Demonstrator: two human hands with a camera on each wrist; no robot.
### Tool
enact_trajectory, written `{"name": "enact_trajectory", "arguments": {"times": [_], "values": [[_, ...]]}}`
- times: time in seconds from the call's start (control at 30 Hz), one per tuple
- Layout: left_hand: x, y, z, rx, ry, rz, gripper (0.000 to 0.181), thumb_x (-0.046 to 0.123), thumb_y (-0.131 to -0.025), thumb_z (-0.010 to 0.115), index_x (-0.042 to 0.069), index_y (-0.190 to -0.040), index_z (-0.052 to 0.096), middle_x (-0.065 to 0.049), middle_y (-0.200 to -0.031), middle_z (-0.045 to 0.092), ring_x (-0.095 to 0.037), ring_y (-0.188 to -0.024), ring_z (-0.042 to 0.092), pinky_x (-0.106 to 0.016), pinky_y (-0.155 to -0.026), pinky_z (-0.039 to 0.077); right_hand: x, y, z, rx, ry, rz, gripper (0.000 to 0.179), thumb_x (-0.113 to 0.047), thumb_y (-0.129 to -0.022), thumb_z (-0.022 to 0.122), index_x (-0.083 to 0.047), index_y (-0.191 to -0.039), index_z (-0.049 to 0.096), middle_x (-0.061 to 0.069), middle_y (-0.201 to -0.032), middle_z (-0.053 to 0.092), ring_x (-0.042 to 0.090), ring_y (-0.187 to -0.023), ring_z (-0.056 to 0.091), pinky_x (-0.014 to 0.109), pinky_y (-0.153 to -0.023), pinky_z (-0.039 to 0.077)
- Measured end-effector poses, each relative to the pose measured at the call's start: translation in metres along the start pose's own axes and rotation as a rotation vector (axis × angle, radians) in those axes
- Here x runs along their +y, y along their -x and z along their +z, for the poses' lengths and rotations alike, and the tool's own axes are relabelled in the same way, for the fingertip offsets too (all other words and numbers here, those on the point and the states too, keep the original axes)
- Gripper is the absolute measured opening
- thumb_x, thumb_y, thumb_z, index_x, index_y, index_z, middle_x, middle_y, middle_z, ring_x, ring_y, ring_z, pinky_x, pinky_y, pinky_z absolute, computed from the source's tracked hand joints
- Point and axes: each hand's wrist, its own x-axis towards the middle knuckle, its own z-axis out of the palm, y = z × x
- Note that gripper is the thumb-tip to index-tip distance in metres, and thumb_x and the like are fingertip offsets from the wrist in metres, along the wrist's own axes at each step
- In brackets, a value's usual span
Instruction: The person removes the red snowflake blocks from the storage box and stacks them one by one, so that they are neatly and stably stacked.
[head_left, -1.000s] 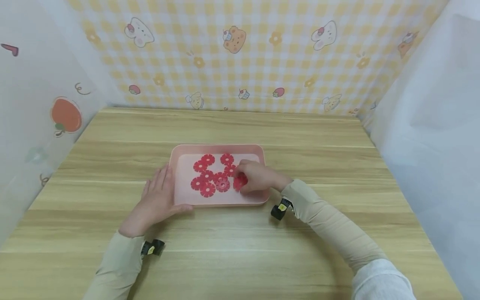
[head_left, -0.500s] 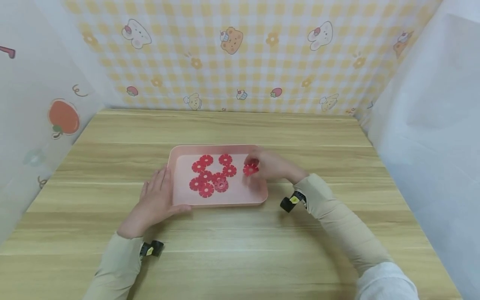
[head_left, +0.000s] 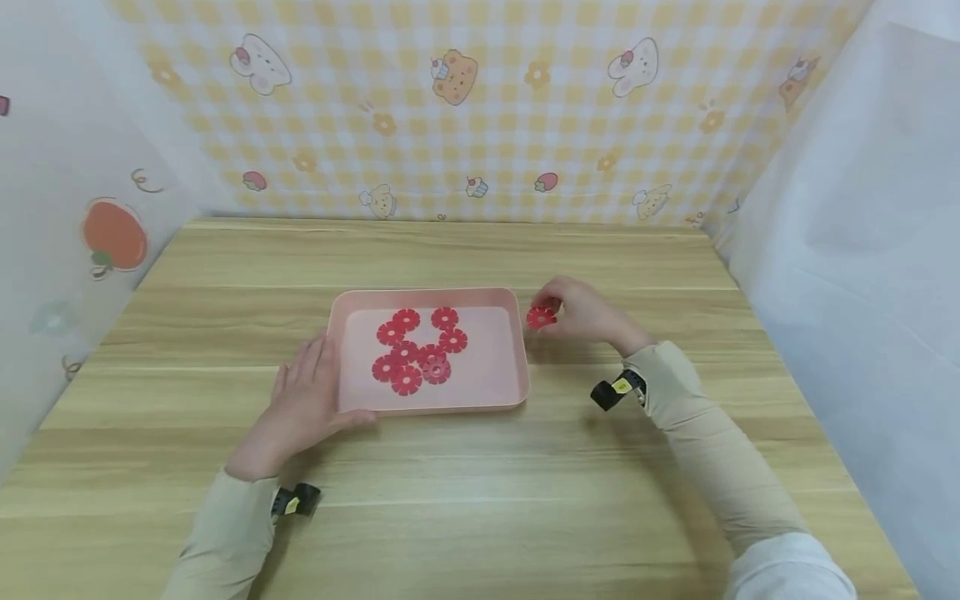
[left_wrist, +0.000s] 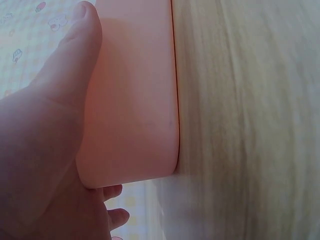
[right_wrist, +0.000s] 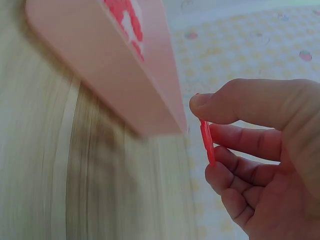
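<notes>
Between the thumb and fingers of my right hand [head_left: 588, 312] is a red notched plastic disc [head_left: 541, 317], held just off the right end of a pink tray [head_left: 524, 358]. The right wrist view shows this disc [right_wrist: 207, 142] edge-on in the pinch. Several more red notched discs [head_left: 406, 381] lie flat in the tray, some overlapping, with a paler pink one [head_left: 436, 369] among them. My left hand [head_left: 303, 396] rests against the tray's left end, its fingers straight along that side and its thumb along the front wall. In the left wrist view the thumb lies on the tray wall [left_wrist: 132, 100].
The tray stands on a wood-grain table [head_left: 450, 500]. A yellow checked backdrop [head_left: 510, 108] rises at the table's back edge, with pale sheets [head_left: 877, 275] at both sides. Each wrist wears a small black camera [head_left: 611, 393].
My right hand has picked a red disc up from the tray's right part and carried it rightward over the rim. The left hand has stayed against the tray.
</notes>
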Motion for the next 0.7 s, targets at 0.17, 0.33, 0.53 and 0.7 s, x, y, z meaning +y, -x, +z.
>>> {"name": "enact_trajectory", "arguments": {"times": [0.17,0.33,0.53,0.7], "values": [[-0.004,0.000,-0.001,-0.007,-0.008,0.004,0.131,0.062,-0.068,0.075,-0.011,-0.148,0.001,-0.032,-0.152,0.012,-0.054,-0.137,0.010,-0.078,-0.102,0.011,0.014,0.003,-0.003,-0.005,0.013,0.054,0.034,-0.009,-0.076,0.076,0.001,-0.106,0.065,0.013,-0.099,0.061,0.025,-0.091,0.057,0.039,-0.082,0.050],[-0.005,-0.001,-0.001,-0.012,-0.003,0.005,0.131,0.062,-0.068,0.075,-0.011,-0.148,0.000,-0.033,-0.152,0.011,-0.054,-0.137,0.009,-0.078,-0.102,0.010,0.023,0.004,-0.001,-0.014,-0.001,0.091,0.035,-0.010,-0.076,0.077,0.002,-0.107,0.065,0.013,-0.100,0.060,0.025,-0.091,0.056,0.038,-0.082,0.049],[-0.006,0.000,0.002,-0.016,0.001,0.014,0.131,0.061,-0.069,0.075,-0.010,-0.148,-0.001,-0.032,-0.153,0.010,-0.054,-0.137,0.008,-0.077,-0.103,0.010,0.039,0.005,0.007,-0.034,-0.032,0.118,0.036,-0.008,-0.076,0.078,0.004,-0.107,0.065,0.014,-0.098,0.061,0.025,-0.088,0.056,0.036,-0.079,0.050],[-0.006,0.000,0.003,-0.017,-0.011,0.017,0.131,0.063,-0.069,0.073,-0.010,-0.148,-0.001,-0.032,-0.153,0.008,-0.054,-0.138,0.008,-0.075,-0.105,0.010,0.047,0.004,0.011,-0.039,-0.036,0.136,0.039,-0.008,-0.075,0.078,0.005,-0.109,0.064,0.014,-0.098,0.062,0.025,-0.089,0.056,0.037,-0.080,0.049]]}}
